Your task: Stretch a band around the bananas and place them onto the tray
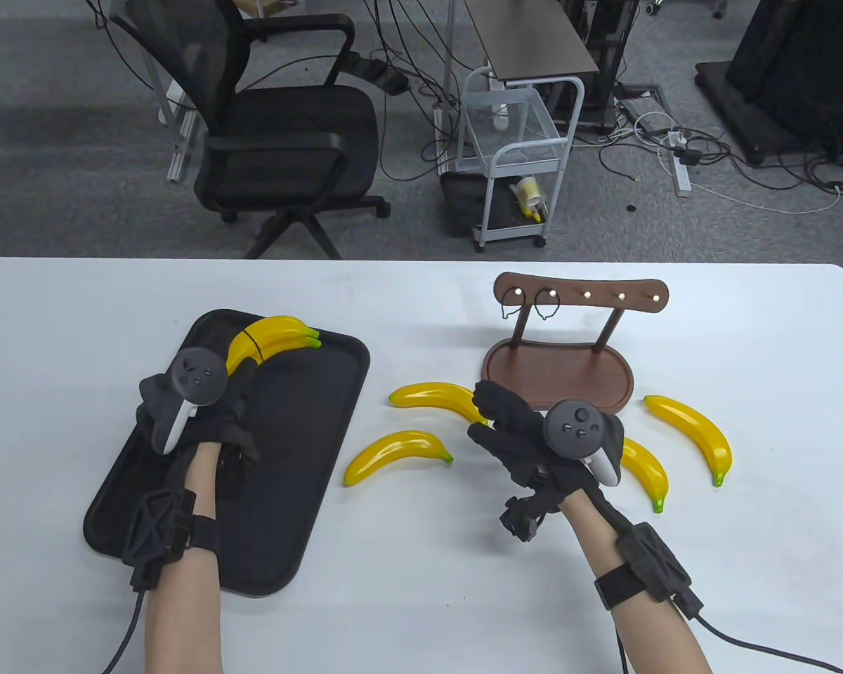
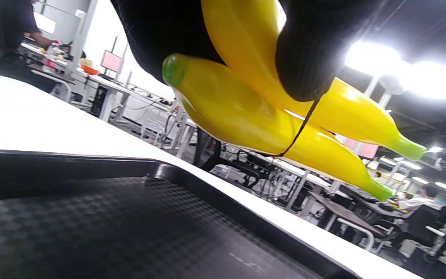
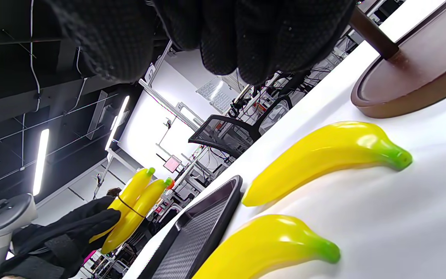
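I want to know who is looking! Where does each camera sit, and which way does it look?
Table view: sits above, looks down at the white table; both forearms, left hand and right hand show.
Left wrist view: sits low under the left hand, looks across the black tray at the banded bananas; glove fingers show.
Right wrist view: sits on the right wrist, tilted, looks over two loose bananas towards the tray; glove fingers hang from the top.
All three views share the banded bananas and tray.
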A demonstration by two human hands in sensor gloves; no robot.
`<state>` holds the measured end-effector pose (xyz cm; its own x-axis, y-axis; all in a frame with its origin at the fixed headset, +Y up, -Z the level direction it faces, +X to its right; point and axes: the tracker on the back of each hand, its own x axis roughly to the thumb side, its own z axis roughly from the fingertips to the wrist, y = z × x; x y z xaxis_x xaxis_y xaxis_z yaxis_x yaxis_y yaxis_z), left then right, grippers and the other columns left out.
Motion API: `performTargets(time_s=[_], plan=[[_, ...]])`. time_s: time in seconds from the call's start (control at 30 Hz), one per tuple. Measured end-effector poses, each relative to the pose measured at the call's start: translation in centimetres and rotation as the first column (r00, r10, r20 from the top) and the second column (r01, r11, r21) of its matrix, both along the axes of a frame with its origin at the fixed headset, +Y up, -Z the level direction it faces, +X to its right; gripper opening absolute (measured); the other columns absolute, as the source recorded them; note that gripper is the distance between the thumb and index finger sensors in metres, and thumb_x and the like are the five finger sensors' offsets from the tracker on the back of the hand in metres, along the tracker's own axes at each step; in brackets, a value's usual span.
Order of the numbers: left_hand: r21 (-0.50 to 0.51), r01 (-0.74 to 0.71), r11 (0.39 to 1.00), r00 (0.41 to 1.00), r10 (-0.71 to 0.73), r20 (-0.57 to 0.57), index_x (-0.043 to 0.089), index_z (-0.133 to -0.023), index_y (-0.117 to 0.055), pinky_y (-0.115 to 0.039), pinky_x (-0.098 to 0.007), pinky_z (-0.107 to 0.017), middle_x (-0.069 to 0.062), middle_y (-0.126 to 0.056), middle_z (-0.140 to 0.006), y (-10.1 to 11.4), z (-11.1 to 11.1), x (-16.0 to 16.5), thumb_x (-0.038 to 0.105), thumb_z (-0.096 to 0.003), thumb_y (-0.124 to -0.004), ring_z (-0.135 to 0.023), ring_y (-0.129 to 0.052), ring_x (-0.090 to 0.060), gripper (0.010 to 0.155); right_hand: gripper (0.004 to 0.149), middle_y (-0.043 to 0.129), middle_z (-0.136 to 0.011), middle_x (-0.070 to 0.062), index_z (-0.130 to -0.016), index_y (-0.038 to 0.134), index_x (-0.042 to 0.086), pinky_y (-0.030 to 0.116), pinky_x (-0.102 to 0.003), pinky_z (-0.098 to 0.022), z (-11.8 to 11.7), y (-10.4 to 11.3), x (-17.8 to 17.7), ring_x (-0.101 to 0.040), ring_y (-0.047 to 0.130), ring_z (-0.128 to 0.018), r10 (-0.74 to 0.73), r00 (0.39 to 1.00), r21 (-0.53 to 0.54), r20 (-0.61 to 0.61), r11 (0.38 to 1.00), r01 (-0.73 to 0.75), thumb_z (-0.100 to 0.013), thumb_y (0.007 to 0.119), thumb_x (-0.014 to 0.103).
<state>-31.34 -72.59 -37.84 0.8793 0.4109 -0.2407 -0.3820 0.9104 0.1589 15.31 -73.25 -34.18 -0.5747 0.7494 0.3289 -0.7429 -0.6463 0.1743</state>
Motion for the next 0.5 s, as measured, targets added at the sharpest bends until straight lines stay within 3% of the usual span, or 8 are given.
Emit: performTargets(time_s=[0.23,0.5], plan=[[-0.061,-0.054,0.997,0.992,0.046,-0.118,0.024,-0.114,-0.047,-0.068,-0.046,-0.08,-0.001,-0.066,-0.116,-2.8,-1.3,-3.1,0.042,-0.0619,-0.081,-0.102,-0.081,-0.027,0.064,0.068,0.063,-0.109,-0.017,-0.111,0.049,0.009,0.071,-0.053,-0.063,0.0,0.0,0.1,-0.042,0.074,-0.094,0.013,1.0,0.001,0.002,1.0,-0.013,-0.056,0.075,0.04],[-0.109,-0.089,0.99,0.983,0.07,-0.17,0.024,-0.114,-0.047,-0.069,-0.046,-0.079,-0.001,-0.066,-0.116,-5.2,-1.6,-4.3,0.041,-0.062,-0.081,-0.101,-0.081,-0.028,0.064,0.068,0.063,-0.109,-0.017,-0.111,0.049,0.009,0.071,-0.053,-0.063,0.0,-0.2,0.1,-0.042,0.074,-0.094,0.032,0.999,-0.009,-0.006,0.999,-0.032,-0.056,0.075,0.04]])
